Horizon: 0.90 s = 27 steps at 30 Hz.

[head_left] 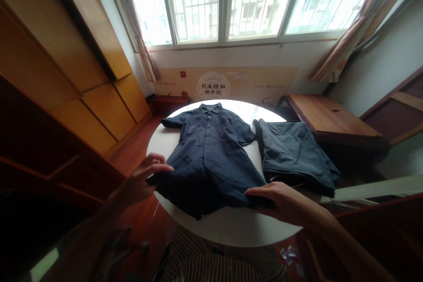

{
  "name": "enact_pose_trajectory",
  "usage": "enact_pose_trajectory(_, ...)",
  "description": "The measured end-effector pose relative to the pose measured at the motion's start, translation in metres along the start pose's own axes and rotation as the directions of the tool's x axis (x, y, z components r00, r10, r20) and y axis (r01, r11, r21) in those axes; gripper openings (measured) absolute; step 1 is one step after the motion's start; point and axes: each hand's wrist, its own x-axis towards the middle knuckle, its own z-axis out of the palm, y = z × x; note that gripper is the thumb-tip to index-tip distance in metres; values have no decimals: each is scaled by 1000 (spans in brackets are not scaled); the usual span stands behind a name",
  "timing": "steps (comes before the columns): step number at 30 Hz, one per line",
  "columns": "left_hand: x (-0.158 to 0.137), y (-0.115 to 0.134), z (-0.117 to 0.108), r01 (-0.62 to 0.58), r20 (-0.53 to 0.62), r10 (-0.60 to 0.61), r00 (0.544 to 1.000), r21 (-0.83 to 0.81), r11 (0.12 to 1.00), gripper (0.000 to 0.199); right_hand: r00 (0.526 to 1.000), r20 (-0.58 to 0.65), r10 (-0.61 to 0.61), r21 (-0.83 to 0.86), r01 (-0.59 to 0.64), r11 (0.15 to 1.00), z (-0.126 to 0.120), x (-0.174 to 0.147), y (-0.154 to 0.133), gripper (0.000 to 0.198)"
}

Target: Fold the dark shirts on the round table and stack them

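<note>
A dark navy short-sleeved shirt [206, 154] lies front up on a round white table [251, 227], its collar toward the window and its sleeves spread. My left hand [148, 174] pinches the shirt's lower left corner at the table's edge. At the lower right corner, my right hand [272, 198] grips the hem between thumb and fingers. Between the two hands the hem sags in a dark fold. To the right of the shirt lies a stack of folded dark grey clothes [294, 147], close to the right sleeve.
Behind the table on the right stands a wooden desk [343, 116]. Tall yellow-brown cabinets [102, 110] line the left wall. A printed banner [238, 83] hangs below the barred window [224, 4]. The clothes stack reaches past the table's right edge.
</note>
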Motion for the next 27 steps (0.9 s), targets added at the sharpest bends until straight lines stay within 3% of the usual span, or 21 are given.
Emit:
enact_pose_trajectory(2,-13,0,4,56,10,-57,998,36,998,46,996,81,35,-16,-34,999,2,-2,1,51)
enact_pose_trajectory(4,-24,-5,13,190,7,-191,981,74,979,55,994,75,80,-29,-78,997,1,-3,3,60)
enact_pose_trajectory(6,-31,-15,23,275,84,-283,955,97,956,59,995,43,93,-12,-92,996,-1,-2,5,57)
enact_pose_trajectory(8,-34,-24,27,261,172,-275,946,102,960,54,998,-4,68,11,-68,998,-4,0,7,43)
enact_pose_trajectory(9,-33,-27,26,242,164,-258,952,112,964,52,998,-33,52,19,-52,998,-6,2,8,36)
enact_pose_trajectory(13,-22,-22,-3,210,-150,-183,972,198,957,38,974,-220,57,49,-47,998,-15,7,7,30)
enact_pose_trajectory(15,-17,-15,-20,184,-225,-139,964,191,964,29,948,-309,70,57,-56,997,-20,7,5,30)
enact_pose_trajectory(17,-17,-9,-32,175,-180,-150,972,129,976,20,953,-296,67,69,-48,996,-21,4,4,33)
enact_pose_trajectory(19,-22,-7,-36,229,-12,-229,973,51,972,17,988,-146,44,96,-30,995,-19,1,2,38)
enact_pose_trajectory(21,-30,-6,-35,337,258,-325,910,-3,941,21,999,54,3,138,-11,990,-13,-2,0,42)
enact_pose_trajectory(24,-43,-4,-33,535,628,-415,658,-3,845,23,969,239,-62,182,17,983,-5,-6,-5,40)
enact_pose_trajectory(25,-45,-4,-33,582,692,-423,585,5,813,22,959,273,-77,190,24,981,-4,-7,-8,37)
enact_pose_trajectory(26,-45,-4,-32,611,722,-426,545,6,792,22,948,305,-89,199,28,980,-5,-6,-10,32)
enact_pose_trajectory(27,-43,-6,-32,620,726,-424,542,-5,785,22,936,336,-103,210,32,977,-6,-5,-12,28)
